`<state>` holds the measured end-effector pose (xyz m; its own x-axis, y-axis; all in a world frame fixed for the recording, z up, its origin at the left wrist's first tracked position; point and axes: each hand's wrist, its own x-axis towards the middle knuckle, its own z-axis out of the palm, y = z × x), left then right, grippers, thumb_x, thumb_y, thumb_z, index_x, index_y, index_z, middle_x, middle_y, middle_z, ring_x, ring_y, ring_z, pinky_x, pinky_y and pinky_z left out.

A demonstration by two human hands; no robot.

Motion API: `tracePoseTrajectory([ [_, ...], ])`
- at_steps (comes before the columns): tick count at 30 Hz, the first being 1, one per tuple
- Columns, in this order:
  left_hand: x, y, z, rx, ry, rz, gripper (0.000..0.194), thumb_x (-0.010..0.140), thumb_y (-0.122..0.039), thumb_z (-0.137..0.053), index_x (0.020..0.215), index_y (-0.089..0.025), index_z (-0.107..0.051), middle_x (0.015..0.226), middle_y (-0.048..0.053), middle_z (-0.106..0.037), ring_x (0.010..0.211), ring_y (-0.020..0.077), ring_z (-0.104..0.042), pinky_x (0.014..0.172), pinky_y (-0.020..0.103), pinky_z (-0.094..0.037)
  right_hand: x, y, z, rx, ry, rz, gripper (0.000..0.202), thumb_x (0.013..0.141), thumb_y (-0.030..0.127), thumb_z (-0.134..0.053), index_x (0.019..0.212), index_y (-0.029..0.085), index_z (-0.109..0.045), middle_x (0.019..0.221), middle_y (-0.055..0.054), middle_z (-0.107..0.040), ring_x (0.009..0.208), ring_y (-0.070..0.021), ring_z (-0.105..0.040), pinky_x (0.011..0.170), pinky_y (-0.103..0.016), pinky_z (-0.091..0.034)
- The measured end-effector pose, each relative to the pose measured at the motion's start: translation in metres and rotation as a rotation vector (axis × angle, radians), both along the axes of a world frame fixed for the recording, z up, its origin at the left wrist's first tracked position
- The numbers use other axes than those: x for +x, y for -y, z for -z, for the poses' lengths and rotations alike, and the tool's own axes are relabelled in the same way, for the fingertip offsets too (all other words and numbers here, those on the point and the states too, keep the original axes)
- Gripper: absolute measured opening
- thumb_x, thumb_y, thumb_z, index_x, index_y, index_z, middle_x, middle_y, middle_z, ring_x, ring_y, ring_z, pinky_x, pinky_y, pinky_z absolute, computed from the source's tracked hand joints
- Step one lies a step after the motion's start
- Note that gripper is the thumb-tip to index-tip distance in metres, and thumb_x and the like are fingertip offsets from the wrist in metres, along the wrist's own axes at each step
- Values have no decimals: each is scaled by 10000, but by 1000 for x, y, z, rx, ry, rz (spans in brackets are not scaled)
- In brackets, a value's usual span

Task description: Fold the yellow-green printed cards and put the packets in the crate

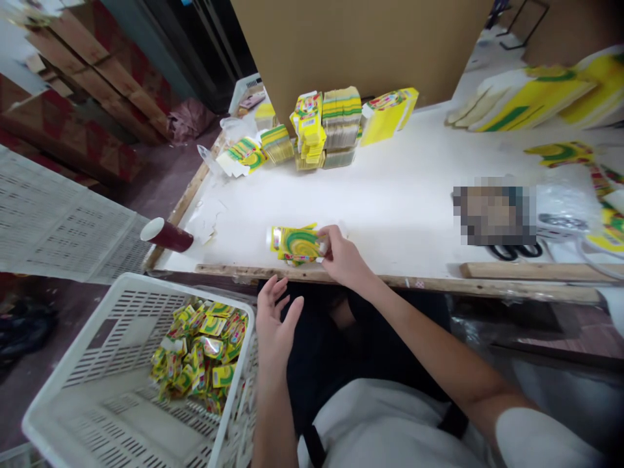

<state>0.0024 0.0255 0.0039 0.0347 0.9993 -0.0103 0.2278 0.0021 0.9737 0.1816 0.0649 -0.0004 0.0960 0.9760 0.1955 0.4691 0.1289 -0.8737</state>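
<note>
My right hand pinches the right end of a yellow and green printed carton near the table's front edge. Under that carton lie a few more of the same print, mostly covered. My left hand is held just short of the wooden edge, fingers apart and nothing in it. Beside it on the left stands a white plastic basket, partly filled with a heap of small yellow-green cartons.
Stacks of flat cartons stand at the back of the white table, against a large brown cardboard sheet. A dark red paper cup lies tilted at the left corner. Black-handled scissors are at right, near larger yellow boxes.
</note>
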Motion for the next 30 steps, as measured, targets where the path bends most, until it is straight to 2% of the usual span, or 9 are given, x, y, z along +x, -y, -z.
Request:
tracePoseTrajectory([
  [4,18,-1,-10,78,370,-28,485,816,-481,-466,1239,-247,-433,1238,108,-532,1144,227,-519,925,386,-450,-18,34,-16,18,-267,-246,448,669,29,-536,1058,214,-413,797,32,-514,648,-92,-530,610,-209,-443],
  [6,23,-1,-19,138,527,-107,424,861,-500,-320,1136,-241,-513,1098,79,-592,1049,206,-564,900,381,-460,-31,51,-19,-29,-410,-360,398,655,38,-567,989,201,-424,811,28,-512,629,-80,-517,562,-189,-429],
  [8,25,-1,-28,173,653,-176,401,868,-486,-277,979,-226,-562,887,43,-597,882,170,-591,838,354,-477,-41,65,-21,-63,-515,-359,382,653,38,-572,964,198,-421,798,33,-504,624,-75,-495,558,-188,-420],
  [11,24,1,-35,212,719,-266,359,843,-488,-298,805,-210,-524,679,-1,-471,653,125,-518,690,291,-474,-48,77,-24,-94,-603,-425,412,649,52,-606,996,198,-442,815,32,-502,701,-88,-498,652,-216,-442],
  [14,23,2,-31,232,606,-330,438,824,-589,-245,760,-221,-473,630,-17,-381,559,115,-433,592,269,-444,-51,81,-23,-133,-602,-525,444,626,84,-660,1020,200,-490,833,30,-497,743,-99,-490,689,-231,-441],
  [19,23,5,-16,188,448,-192,608,670,-773,-387,879,-226,-550,733,12,-525,645,133,-520,626,267,-472,-46,69,-12,-208,-718,-349,385,619,143,-684,966,190,-522,689,66,-483,569,-72,-445,519,-188,-386],
  [23,22,6,-4,169,366,-246,295,688,-443,-667,848,-205,-601,789,7,-635,758,139,-601,762,289,-483,-31,59,-9,-181,-851,-271,211,628,165,-678,815,162,-581,718,28,-592,630,-100,-540,591,-226,-449],
  [26,18,3,-1,165,323,-322,198,683,-344,-689,774,-183,-621,738,-3,-656,728,137,-619,743,296,-498,-17,55,-13,-88,-646,-218,25,692,172,-631,710,156,-626,656,14,-617,606,-114,-549,577,-239,-445],
  [30,3,0,-19,258,206,-229,345,746,-352,-630,1055,-205,-586,1011,65,-649,942,194,-618,846,355,-488,5,50,-20,222,-133,-45,177,796,124,-554,870,209,-690,819,-30,-672,798,-172,-570,763,-336,-449],
])
